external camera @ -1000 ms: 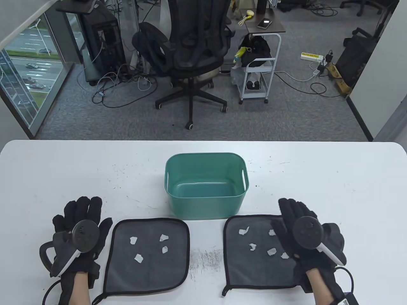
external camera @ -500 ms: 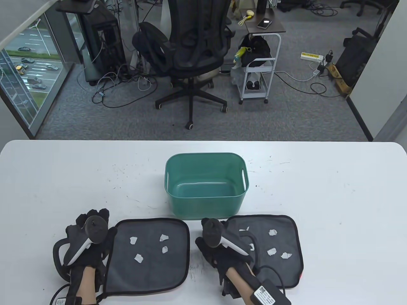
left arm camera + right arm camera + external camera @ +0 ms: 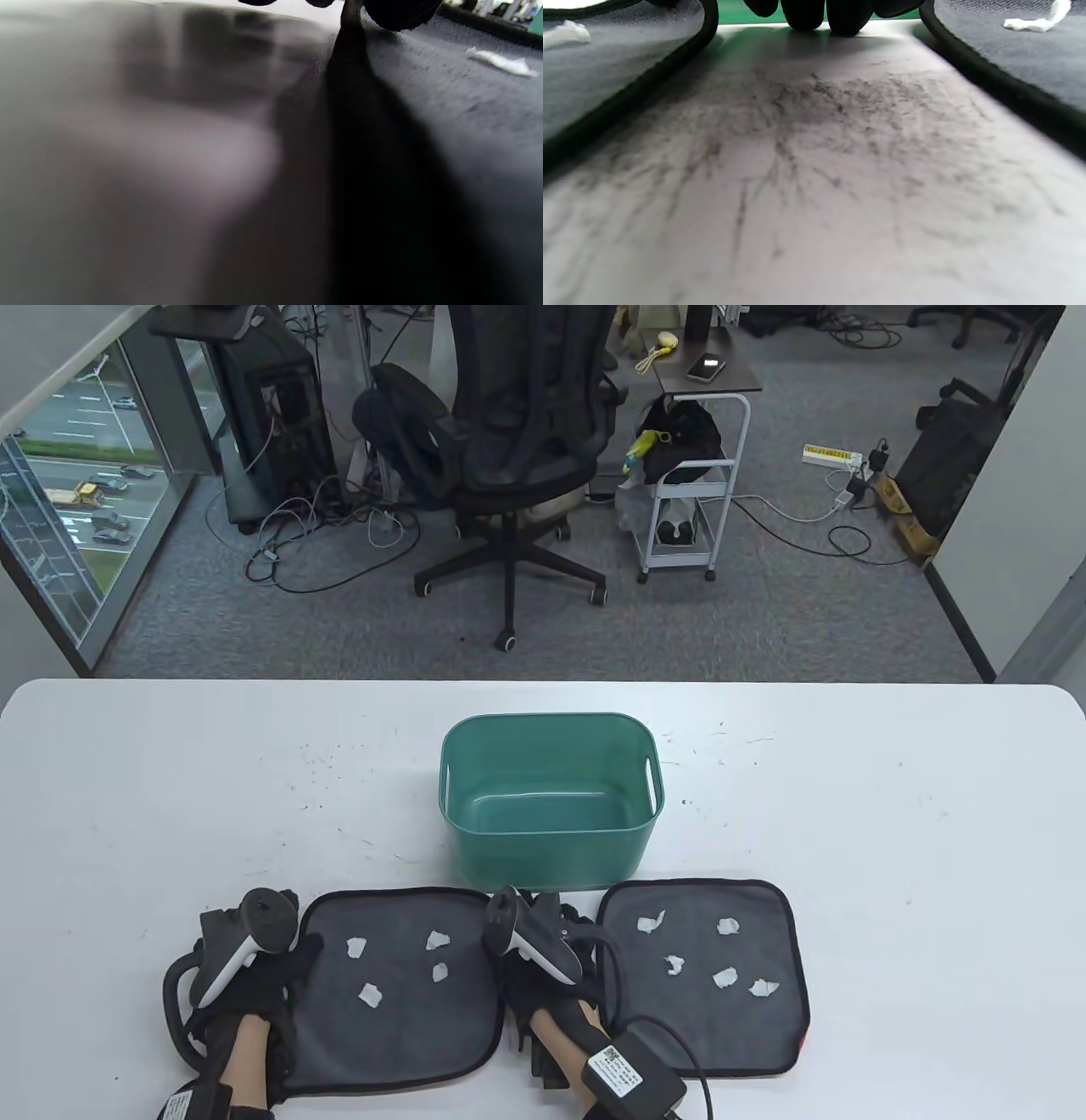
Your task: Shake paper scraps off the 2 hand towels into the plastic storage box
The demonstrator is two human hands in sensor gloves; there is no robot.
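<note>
With each hand's (image 3: 254,976) grip state indeterminate at the left towel (image 3: 394,984) edges, uneven lifting risks spilling scraps (image 3: 369,994) before the box (image 3: 550,802).

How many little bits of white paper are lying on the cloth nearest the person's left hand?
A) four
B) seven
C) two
A: the table view shows four white scraps on the left towel, beside the left hand; the right towel carries five.
</note>
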